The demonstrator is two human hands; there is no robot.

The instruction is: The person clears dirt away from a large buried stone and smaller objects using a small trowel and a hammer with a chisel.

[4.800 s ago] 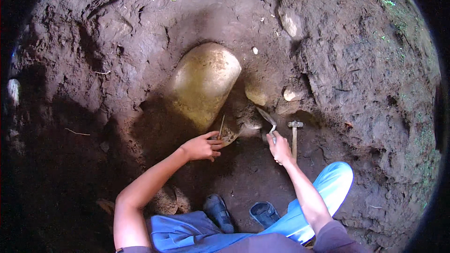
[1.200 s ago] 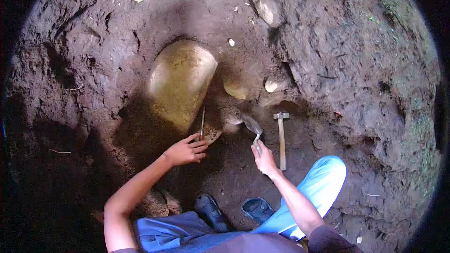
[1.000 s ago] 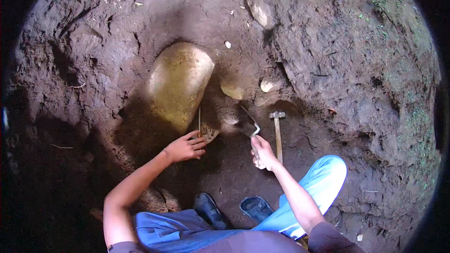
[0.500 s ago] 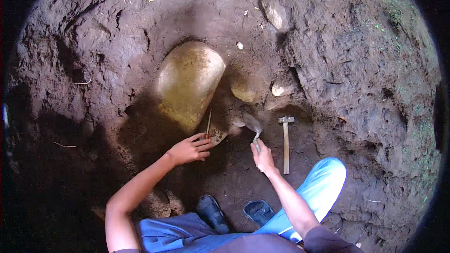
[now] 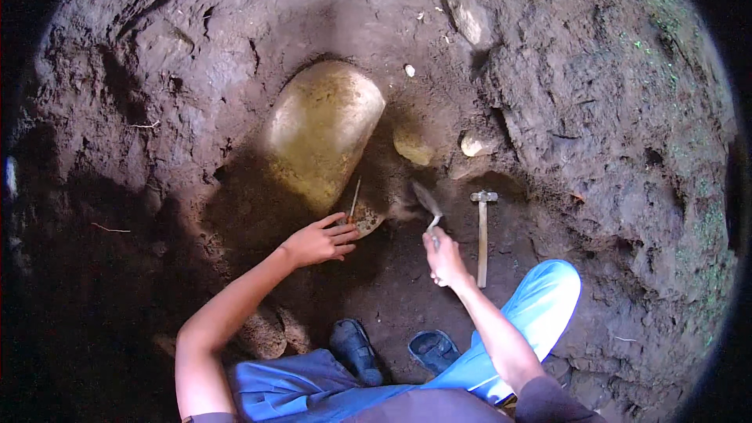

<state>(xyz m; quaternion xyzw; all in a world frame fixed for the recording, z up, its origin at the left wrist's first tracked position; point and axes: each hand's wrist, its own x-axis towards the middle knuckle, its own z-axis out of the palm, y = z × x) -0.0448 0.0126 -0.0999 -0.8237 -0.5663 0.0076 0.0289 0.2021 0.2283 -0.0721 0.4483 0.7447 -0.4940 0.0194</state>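
In my right hand (image 5: 445, 258) is a small trowel (image 5: 428, 200), its handle wrapped by my fingers. The blade points away and slightly left, over dark soil. My left hand (image 5: 319, 243) has its fingers stretched and apart. Its fingertips are at the lower end of a thin metal-shafted tool (image 5: 356, 196) with an orange-brown handle, which leans upward; whether they touch the handle I cannot tell. Beside those fingers lies a pitted pale stone (image 5: 368, 222). Beyond it, a large smooth yellowish stone (image 5: 325, 129) sits partly buried in the earth.
A hammer (image 5: 482, 243) with a wooden handle lies right of my right hand. Smaller stones, one yellowish (image 5: 413, 147) and one pale (image 5: 475, 144), stick out of the soil. Rough earth walls (image 5: 595, 125) rise around. My sandalled feet (image 5: 355, 351) are close below.
The trowel blade has turned to a narrower angle, its tip now farther up and left. The whole view has shifted slightly; my left hand and the thin tool keep their places relative to the stones.
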